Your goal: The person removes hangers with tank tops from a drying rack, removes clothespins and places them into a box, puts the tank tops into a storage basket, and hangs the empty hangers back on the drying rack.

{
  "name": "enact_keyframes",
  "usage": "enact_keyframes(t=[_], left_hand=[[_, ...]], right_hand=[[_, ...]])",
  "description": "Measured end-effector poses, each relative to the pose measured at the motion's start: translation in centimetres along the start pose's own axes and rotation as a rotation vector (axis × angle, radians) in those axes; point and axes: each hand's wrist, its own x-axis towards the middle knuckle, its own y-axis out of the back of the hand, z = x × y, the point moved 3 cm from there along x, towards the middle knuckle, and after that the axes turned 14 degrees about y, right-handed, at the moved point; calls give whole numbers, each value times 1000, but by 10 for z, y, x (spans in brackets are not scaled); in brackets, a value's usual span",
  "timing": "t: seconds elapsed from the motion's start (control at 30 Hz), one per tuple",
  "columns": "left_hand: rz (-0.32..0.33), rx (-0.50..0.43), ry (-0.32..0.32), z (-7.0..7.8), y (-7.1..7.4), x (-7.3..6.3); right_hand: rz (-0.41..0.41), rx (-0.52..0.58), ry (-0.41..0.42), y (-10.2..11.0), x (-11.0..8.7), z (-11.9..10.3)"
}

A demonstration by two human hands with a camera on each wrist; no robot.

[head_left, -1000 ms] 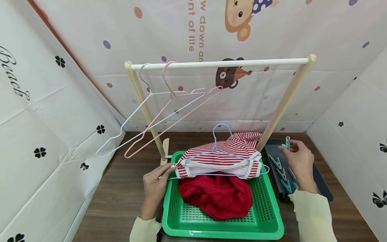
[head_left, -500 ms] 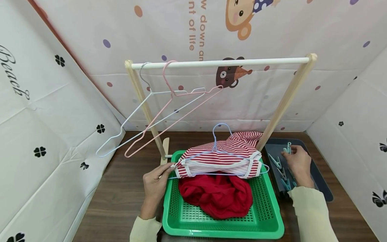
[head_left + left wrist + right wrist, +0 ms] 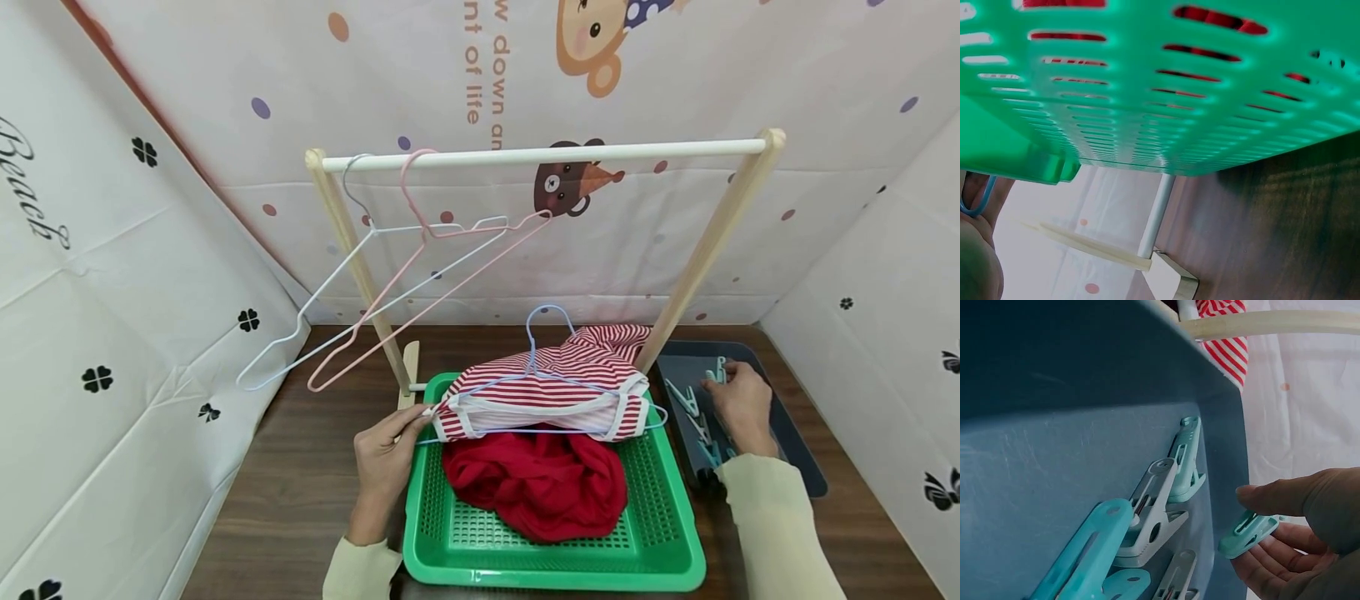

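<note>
My left hand, at the basket's left rim, pinches the end of a blue hanger together with the edge of a red-and-white striped shirt. The hanger lies through the shirt, its hook standing up at the back. Over the dark blue-grey tray, my right hand holds a light teal clothespin between thumb and fingers. Inside the tray lie several more clothespins, teal and grey. In the left wrist view the basket wall fills most of the picture, with part of the hand and blue hanger at the left edge.
A green basket carries the shirt and a bunched red cloth. Behind it stands a rack with a white rail and wooden posts. A white hanger and a pink hanger hang at the rail's left.
My right hand has shifted slightly right and toward me over the tray, carrying the clothespin. The left hand, shirt and blue hanger stay in place.
</note>
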Motion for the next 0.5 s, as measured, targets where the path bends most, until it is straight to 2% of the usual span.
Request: enact_keyframes(t=[0.13,0.33,0.5], left_hand=[[0,-2,-2,0,0,0],[6,-7,-9,-1,-1,0],[4,-17,15,-1,-1,0]], right_hand=[[-17,-21,-10,-1,3,2],[-89,-47,-2,-1,5,7],[-114,-52,8,-3,8,12]])
